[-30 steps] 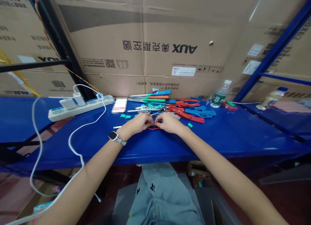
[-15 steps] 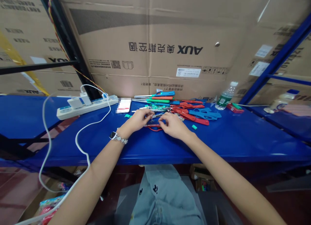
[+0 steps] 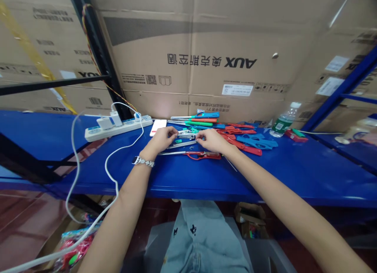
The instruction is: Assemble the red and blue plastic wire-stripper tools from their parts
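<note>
Red-handled lighter (image 3: 203, 155) in front of both hands' curled fingers (image 3: 171, 136), their grip unclear, metal parts (image 3: 187, 135) between.

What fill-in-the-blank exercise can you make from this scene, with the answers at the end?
The cardboard box behind the blue table shows the brand letters ____.
The watch is on the person's ____ wrist.
The label on the plastic bottle is ____.
The handle of the long-nosed lighter lying nearest the person is ____.

Missing words: AUX; left; green; red.
</note>
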Demonstrator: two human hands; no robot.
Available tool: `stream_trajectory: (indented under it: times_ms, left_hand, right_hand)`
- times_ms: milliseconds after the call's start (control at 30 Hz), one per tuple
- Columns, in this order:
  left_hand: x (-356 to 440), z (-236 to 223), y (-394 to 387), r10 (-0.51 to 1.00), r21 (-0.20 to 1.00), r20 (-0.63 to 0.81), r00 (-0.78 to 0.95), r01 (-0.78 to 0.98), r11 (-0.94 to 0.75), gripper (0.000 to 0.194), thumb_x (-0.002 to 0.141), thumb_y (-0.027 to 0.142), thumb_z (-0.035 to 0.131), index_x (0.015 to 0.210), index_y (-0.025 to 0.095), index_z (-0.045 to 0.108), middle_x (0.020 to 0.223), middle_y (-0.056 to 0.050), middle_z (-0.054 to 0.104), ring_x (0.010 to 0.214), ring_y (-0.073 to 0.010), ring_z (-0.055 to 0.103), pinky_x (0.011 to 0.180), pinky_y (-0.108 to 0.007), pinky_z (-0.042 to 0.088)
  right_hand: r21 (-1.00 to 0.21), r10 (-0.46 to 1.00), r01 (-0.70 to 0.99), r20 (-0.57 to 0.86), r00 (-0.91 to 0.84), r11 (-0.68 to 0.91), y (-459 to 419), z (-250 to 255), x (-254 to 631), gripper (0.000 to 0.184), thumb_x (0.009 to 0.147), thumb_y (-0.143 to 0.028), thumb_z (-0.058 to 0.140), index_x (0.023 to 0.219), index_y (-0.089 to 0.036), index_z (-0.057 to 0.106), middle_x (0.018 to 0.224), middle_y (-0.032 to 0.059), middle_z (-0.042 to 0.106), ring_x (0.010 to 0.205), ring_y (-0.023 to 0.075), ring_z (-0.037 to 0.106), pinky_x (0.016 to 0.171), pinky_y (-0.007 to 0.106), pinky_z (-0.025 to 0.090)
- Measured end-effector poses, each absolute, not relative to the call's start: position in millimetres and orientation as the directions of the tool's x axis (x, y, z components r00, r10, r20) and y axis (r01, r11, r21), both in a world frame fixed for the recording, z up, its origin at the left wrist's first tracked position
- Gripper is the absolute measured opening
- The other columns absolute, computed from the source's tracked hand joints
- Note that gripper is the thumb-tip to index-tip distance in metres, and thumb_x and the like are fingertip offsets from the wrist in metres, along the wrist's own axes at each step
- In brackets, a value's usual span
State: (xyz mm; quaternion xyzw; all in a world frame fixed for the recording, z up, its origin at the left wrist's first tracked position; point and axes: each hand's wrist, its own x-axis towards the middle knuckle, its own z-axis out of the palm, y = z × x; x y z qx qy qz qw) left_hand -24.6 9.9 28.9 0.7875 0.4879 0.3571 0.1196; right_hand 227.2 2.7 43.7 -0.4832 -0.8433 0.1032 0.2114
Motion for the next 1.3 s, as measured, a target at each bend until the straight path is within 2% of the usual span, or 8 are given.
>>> stream_trajectory:
  times_ms: [300, 433, 667, 833, 1000, 1167, 1233, 1300]
  left_hand:
    - [-33.2, 30.3, 7.9, 0.854, 0.551, 0.487, 0.184, 0.694, -0.463, 0.014, 0.09, 0.02, 0.058, 0.091, 0.016, 0.071, 0.089, -0.007, 0.075, 0.082, -0.0195, 0.067, 0.08, -0.032, 0.055]
    - [-20.8, 28.3, 13.0, 0.859, 0.536, 0.441, 0.261, 0.691, -0.485, 0.014, 0.09, 0.018, 0.058, 0.09, 0.016, 0.071, 0.089, -0.007, 0.075, 0.083, -0.021, 0.068, 0.078, -0.032, 0.054]
    - [14.8, 35.6, 40.6, 0.815, 0.367, 0.408, 0.412, 0.743, -0.56, 0.017, 0.089, 0.013, 0.056, 0.087, 0.017, 0.073, 0.089, -0.009, 0.075, 0.082, -0.0226, 0.068, 0.078, -0.034, 0.051]
    - [18.6, 26.3, 42.8, 0.786, 0.396, 0.484, 0.385, 0.704, -0.589, 0.017, 0.092, 0.016, 0.056, 0.093, 0.017, 0.073, 0.096, -0.009, 0.075, 0.088, -0.0225, 0.067, 0.081, -0.034, 0.05]
    - [8.8, 19.3, 38.0, 0.803, 0.463, 0.481, 0.352, 0.675, -0.574, 0.016, 0.092, 0.016, 0.058, 0.094, 0.017, 0.073, 0.094, -0.008, 0.076, 0.086, -0.022, 0.068, 0.077, -0.033, 0.05]
    - [5.8, 23.4, 34.3, 0.8, 0.513, 0.498, 0.334, 0.631, -0.582, 0.014, 0.091, 0.015, 0.059, 0.092, 0.017, 0.073, 0.088, -0.006, 0.076, 0.081, -0.0203, 0.068, 0.074, -0.031, 0.051]
    - [6.0, 25.8, 32.0, 0.786, 0.533, 0.525, 0.326, 0.595, -0.602, 0.013, 0.092, 0.017, 0.059, 0.092, 0.017, 0.073, 0.089, -0.006, 0.076, 0.082, -0.0195, 0.068, 0.074, -0.031, 0.051]
    - [7.1, 27.6, 29.2, 0.767, 0.543, 0.561, 0.313, 0.56, -0.626, 0.012, 0.093, 0.019, 0.059, 0.093, 0.017, 0.072, 0.09, -0.006, 0.075, 0.082, -0.0187, 0.067, 0.074, -0.03, 0.052]
  right_hand:
    - [-0.321, 0.817, 0.751, 0.233, -0.528, 0.577, 41.3, 56.9, 185.1, 0.019, 0.088, -0.01, 0.062, 0.095, -0.018, 0.078, 0.1, 0.009, 0.078, 0.091, 0.0217, 0.069, 0.081, 0.029, 0.049]
    - [-0.304, 0.849, 0.795, 0.242, -0.469, 0.526, 57.0, 57.5, 212.9, 0.021, 0.087, -0.008, 0.06, 0.094, -0.016, 0.078, 0.098, 0.0103, 0.078, 0.089, 0.0221, 0.07, 0.082, 0.03, 0.05]
    - [-0.259, 0.88, 0.843, 0.203, -0.43, 0.471, 71.4, 52.8, 225.4, 0.021, 0.087, -0.01, 0.064, 0.099, -0.017, 0.079, 0.103, 0.0101, 0.078, 0.096, 0.022, 0.071, 0.083, 0.027, 0.051]
    - [-0.266, 0.886, 0.845, 0.155, -0.437, 0.463, 97.0, 54.9, 210.6, 0.018, 0.081, -0.011, 0.071, 0.094, -0.017, 0.081, 0.093, 0.0081, 0.078, 0.088, 0.0216, 0.072, 0.078, 0.026, 0.051]
    - [-0.306, 0.889, 0.836, 0.109, -0.444, 0.455, 110.9, 51.2, 205.3, 0.007, 0.076, -0.016, 0.079, 0.083, -0.017, 0.08, 0.085, 0.0065, 0.077, 0.083, 0.0222, 0.072, 0.073, 0.026, 0.051]
    - [-0.35, 0.884, 0.813, 0.221, -0.411, 0.466, 105.3, 54.9, 210.8, 0.002, 0.083, -0.018, 0.075, 0.083, -0.016, 0.075, 0.093, 0.0088, 0.077, 0.089, 0.023, 0.071, 0.083, 0.03, 0.053]
    - [-0.434, 0.882, 0.77, 0.276, -0.381, 0.468, 98.2, 58.1, 216.5, 0.005, 0.086, -0.02, 0.073, 0.084, -0.016, 0.072, 0.092, 0.0096, 0.076, 0.085, 0.0225, 0.071, 0.082, 0.033, 0.054]
    - [-0.593, 0.881, 0.652, 0.307, -0.36, 0.473, 86.4, 59.2, 223.3, 0.009, 0.086, -0.022, 0.073, 0.082, -0.016, 0.068, 0.084, 0.0086, 0.074, 0.075, 0.021, 0.07, 0.076, 0.035, 0.055]
